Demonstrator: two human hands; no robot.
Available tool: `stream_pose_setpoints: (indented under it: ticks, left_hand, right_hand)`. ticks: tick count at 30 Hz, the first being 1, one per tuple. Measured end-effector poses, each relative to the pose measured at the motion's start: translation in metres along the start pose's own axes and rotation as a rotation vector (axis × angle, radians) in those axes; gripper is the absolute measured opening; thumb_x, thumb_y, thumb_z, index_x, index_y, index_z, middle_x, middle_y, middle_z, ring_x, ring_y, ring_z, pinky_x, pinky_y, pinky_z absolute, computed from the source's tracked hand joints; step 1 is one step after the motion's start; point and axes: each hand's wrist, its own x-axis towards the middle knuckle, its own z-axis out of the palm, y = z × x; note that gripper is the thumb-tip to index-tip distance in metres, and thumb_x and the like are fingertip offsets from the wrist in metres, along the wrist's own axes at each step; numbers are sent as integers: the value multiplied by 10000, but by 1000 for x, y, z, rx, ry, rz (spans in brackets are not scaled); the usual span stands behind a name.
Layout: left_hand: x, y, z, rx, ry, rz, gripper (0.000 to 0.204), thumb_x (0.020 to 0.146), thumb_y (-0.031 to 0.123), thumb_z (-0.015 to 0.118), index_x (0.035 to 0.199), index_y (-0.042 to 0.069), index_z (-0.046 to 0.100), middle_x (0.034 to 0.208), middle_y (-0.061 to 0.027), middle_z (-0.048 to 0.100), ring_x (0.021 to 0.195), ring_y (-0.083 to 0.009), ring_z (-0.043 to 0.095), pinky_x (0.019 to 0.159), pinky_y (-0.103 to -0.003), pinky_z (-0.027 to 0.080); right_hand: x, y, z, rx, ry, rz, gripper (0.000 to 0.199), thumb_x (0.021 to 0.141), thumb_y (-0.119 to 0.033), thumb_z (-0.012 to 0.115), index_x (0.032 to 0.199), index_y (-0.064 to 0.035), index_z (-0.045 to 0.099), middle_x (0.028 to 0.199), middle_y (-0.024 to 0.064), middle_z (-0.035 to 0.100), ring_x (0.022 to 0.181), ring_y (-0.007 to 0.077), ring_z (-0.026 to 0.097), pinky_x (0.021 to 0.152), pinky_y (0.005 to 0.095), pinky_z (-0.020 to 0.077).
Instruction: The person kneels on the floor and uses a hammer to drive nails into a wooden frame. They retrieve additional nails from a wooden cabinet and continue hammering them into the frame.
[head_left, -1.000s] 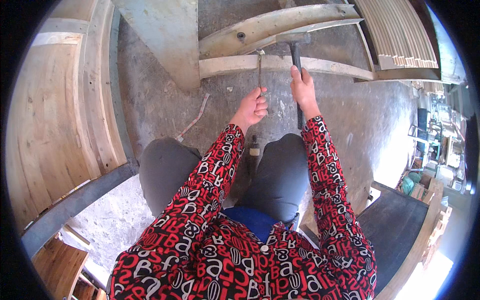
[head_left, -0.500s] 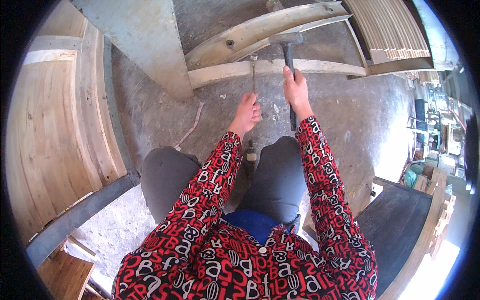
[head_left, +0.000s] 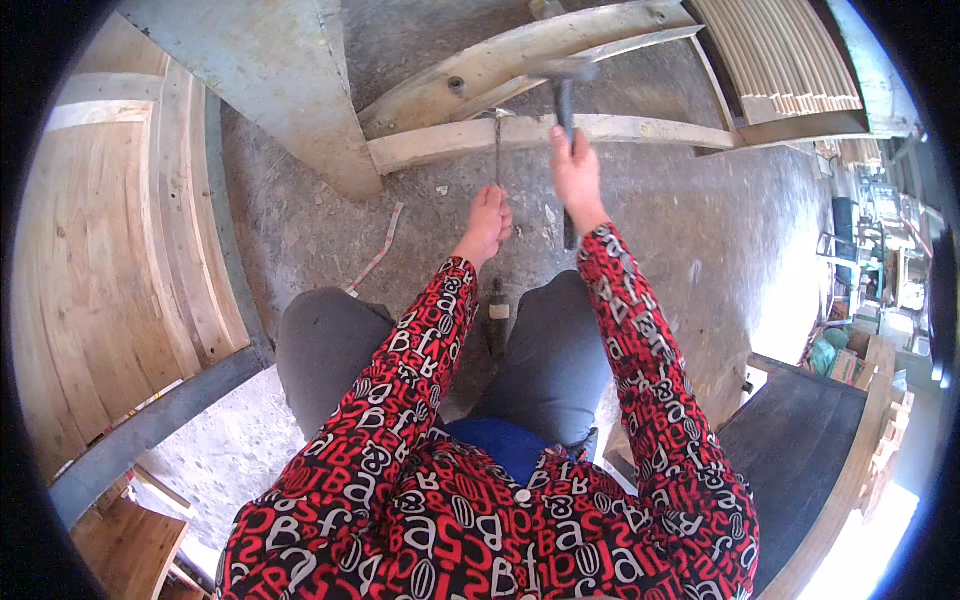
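Gripping a thin metal rod [head_left: 497, 150] near its lower end, the left hand [head_left: 487, 222] is closed in a fist around it, and the rod runs straight up from the fist to its tip, which meets the top edge of the nearer pale wooden beam [head_left: 640, 132]. The right hand [head_left: 575, 180] is wrapped tight around the dark handle of a hammer [head_left: 565, 100]; the handle passes through the fist, its butt showing below the wrist, while the blurred head sits well above the hand, up over the farther curved beam [head_left: 520, 58] and just to the right of the rod's tip. Both beams lie on the rough concrete floor [head_left: 300, 230] ahead of the person's knees. A small dark tool [head_left: 497, 312] lies on the floor between the knees. Curved wooden panels [head_left: 110, 250] stand to the left.
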Motion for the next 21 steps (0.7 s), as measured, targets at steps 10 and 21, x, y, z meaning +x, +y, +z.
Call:
stream_pose_setpoints:
  ticks: [10,21]
  left_hand:
    - [0,-2,-9,-74,-48,-8,176,950,331,421,904,161,413,588,42,325,431,-66,268,355,-221,197]
    - [-4,-7,-11,-66,-156,-53,200,954,354,420,893,164,421,578,50,304,434,-66,254,360,-222,186]
  right_hand:
    - [4,-8,-1,54,-22,115,502,843,-479,535,905,18,573,799,291,595,851,447,585,724,465,459]
    - [4,-38,-10,-122,-66,-82,443,891,-445,472,878,-5,518,724,276,589,772,457,583,644,514,444]
